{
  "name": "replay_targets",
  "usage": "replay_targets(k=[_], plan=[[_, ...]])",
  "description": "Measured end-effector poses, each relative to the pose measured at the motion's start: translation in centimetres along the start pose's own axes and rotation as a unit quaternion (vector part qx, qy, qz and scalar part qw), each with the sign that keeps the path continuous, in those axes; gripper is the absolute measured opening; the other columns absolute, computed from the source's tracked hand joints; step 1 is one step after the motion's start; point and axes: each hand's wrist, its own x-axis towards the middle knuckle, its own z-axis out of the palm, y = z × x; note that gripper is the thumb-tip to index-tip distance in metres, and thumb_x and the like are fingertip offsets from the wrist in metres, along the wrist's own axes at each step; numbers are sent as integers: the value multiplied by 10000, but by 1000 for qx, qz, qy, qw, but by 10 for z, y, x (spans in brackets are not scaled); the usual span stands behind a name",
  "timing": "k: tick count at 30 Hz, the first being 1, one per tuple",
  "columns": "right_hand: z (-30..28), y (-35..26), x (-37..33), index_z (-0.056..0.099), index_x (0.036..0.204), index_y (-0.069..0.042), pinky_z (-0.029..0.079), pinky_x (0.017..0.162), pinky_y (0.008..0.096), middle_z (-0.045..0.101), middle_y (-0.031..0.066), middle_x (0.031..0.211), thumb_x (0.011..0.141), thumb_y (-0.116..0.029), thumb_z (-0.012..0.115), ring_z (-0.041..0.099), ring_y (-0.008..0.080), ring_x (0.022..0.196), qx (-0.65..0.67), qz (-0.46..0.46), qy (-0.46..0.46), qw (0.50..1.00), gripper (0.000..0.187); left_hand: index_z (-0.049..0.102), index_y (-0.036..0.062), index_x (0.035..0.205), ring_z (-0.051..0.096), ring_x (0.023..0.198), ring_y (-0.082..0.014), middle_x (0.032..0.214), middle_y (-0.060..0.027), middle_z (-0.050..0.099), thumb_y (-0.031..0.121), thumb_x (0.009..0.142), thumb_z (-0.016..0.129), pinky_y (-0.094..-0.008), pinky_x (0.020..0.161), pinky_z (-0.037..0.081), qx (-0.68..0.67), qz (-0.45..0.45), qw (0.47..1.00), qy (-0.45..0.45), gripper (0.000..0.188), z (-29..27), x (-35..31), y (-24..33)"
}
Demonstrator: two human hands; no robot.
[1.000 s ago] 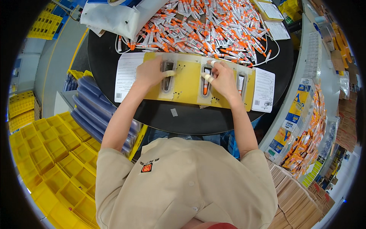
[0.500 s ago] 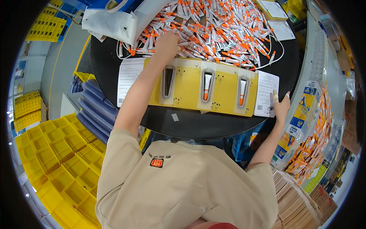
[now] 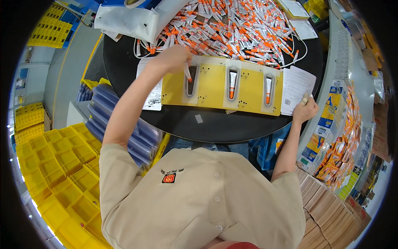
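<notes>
My left hand (image 3: 176,59) is closed on a small white tube with an orange cap (image 3: 188,74), cap downward, over the leftmost slot of a yellow plate (image 3: 213,89). Part of the tube is hidden by my fingers. The middle slot holds a similar tube (image 3: 232,85), and another tube (image 3: 268,90) lies in the right slot, both with caps toward me. At the plate's right end, my right hand (image 3: 305,110) pinches the near right corner of a printed white card (image 3: 297,88), which sits askew over other cards.
A big heap of orange-capped tubes (image 3: 232,35) covers the far part of the round black table (image 3: 178,122). More printed cards (image 3: 154,97) lie at the plate's left end. Yellow trays (image 3: 62,166) stand at left; flattened cardboard (image 3: 327,216) and orange packets (image 3: 333,162) at right.
My left hand has come back from the heap to the left slot with a tube in its fingers. My right hand has closed on the card, which has turned askew.
</notes>
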Motion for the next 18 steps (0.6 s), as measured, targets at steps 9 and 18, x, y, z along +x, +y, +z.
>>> replay_targets(k=[9,18], plan=[[-83,-142,-43,578,953,76,446,621,441,603,270,774,934,-119,503,597,427,721,358,42,-193,913,209,553,21,1108,625,874,-328,921,-180,643,88,733,620,-389,791,480,-170,-75,974,134,387,62,-1,4],[-52,-191,-88,514,1215,41,460,831,423,593,292,1060,950,-147,497,569,449,985,392,57,-233,888,325,550,-16,1175,614,990,-381,1015,-255,639,428,739,742,-427,850,509,-6,-405,888,219,651,87,-104,-78]])
